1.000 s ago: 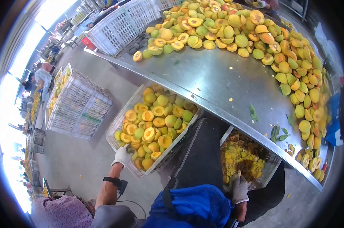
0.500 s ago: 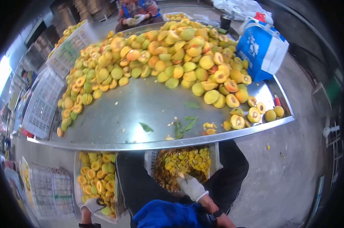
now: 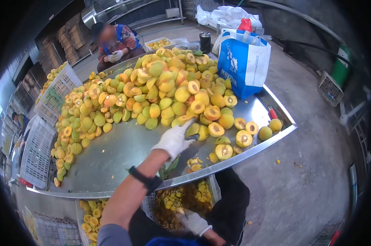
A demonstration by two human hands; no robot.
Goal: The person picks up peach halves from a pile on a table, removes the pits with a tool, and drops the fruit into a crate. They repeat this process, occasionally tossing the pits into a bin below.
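My left hand (image 3: pixel 174 140), in a white glove with dark fingertips, reaches over the metal table to the near side of a heap of yellow peaches (image 3: pixel 165 82). Its fingers are apart around a peach half (image 3: pixel 192 129), touching the fruit; a firm grip is not visible. Many of the peaches are halved, some with the pit showing. Low between my knees, my gloved right hand (image 3: pixel 195 222) is closed above a crate of peach scraps and pits (image 3: pixel 171 201). Something small and pale shows at its fingertips, too blurred to name.
The metal table (image 3: pixel 111 153) has a raised rim. On its right are a blue-and-white bag (image 3: pixel 245 61) and a red-handled tool (image 3: pixel 272 112). A dark flask (image 3: pixel 205 42) stands behind. White crates (image 3: pixel 37 149) line the left. A crate of peach halves (image 3: pixel 89 219) sits below. Another person (image 3: pixel 118 43) sits opposite.
My left hand has risen from the crate of peach halves at lower left to the heap on the table. My right hand stays over the scrap crate. The view has turned and tilted upward.
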